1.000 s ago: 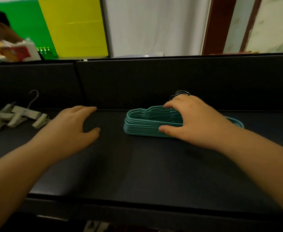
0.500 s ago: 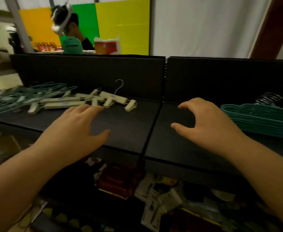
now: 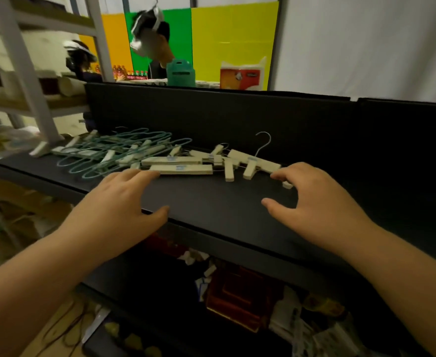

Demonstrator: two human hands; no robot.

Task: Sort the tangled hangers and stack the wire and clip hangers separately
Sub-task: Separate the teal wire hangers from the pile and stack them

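Hands [image 3: 124, 204] [image 3: 319, 204] spread, holding nothing, clip hangers [image 3: 211, 163] tangled with teal wire hangers [image 3: 108, 150], black shelf [image 3: 211, 199]

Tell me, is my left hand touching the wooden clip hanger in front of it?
Cannot tell. In the head view the left hand's fingertips reach the near clip hanger's end, with no clear gap or contact visible.

left hand [image 3: 119, 202]: bare, no glove | right hand [image 3: 322, 202]: bare | forearms: sleeveless, no watch
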